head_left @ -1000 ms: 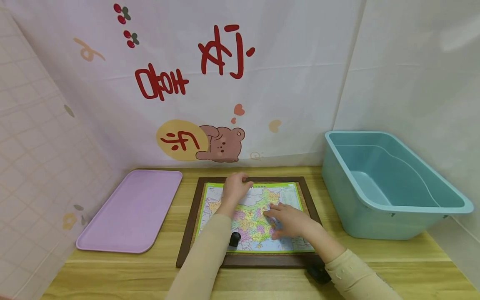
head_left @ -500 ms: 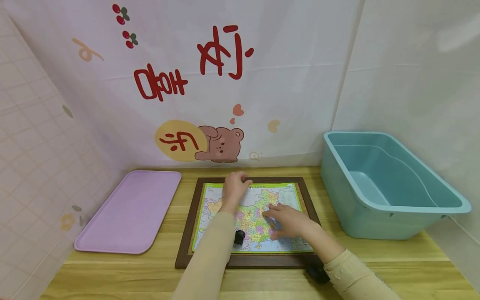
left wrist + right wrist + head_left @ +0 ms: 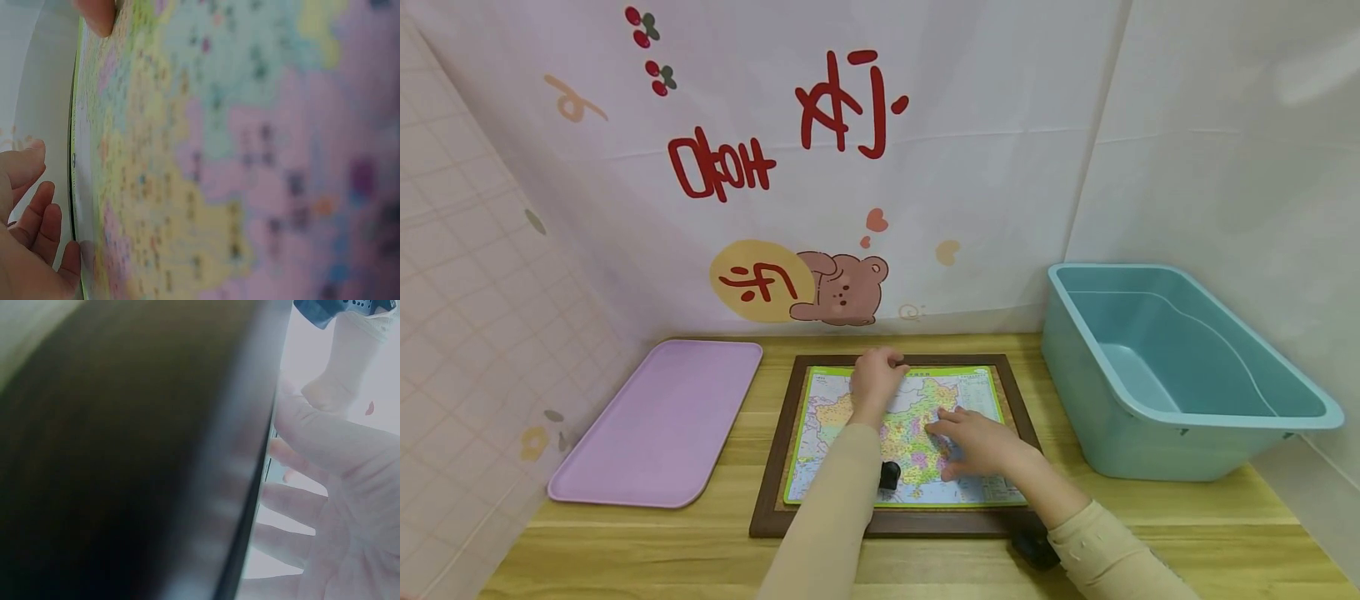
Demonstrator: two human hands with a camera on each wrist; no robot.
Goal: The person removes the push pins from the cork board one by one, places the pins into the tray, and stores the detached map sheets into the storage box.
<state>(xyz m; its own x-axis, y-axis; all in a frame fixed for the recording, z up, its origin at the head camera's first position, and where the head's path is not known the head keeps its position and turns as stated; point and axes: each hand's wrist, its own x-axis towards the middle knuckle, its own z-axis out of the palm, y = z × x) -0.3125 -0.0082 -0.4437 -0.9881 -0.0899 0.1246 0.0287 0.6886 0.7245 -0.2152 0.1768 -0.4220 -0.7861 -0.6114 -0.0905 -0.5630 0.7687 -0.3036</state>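
A colourful map (image 3: pixel 831 412) with a green border lies flat on a brown-framed cork board (image 3: pixel 786 408). Near the map's top edge is my left hand (image 3: pixel 877 379). In the left wrist view its fingers (image 3: pixel 44 225) are bent loosely and hold nothing I can make out. A small oval stud (image 3: pixel 74 160) shows close by on the map. My right hand (image 3: pixel 977 440) rests on the map's right half, fingers spread. In the right wrist view those fingers (image 3: pixel 294 503) lie nearly straight against the sheet, with nothing gripped.
A lilac tray (image 3: pixel 655 425) lies left of the board. To the right stands a deep teal tub (image 3: pixel 1097 392). A printed cloth wall (image 3: pixel 985 167) closes off the back. Black wrist cameras sit under the left forearm (image 3: pixel 890 475) and beside the right one (image 3: pixel 1033 548).
My left hand has shifted slightly to the right along the map's top edge, its forearm swinging with it. The right hand and the map have stayed put.
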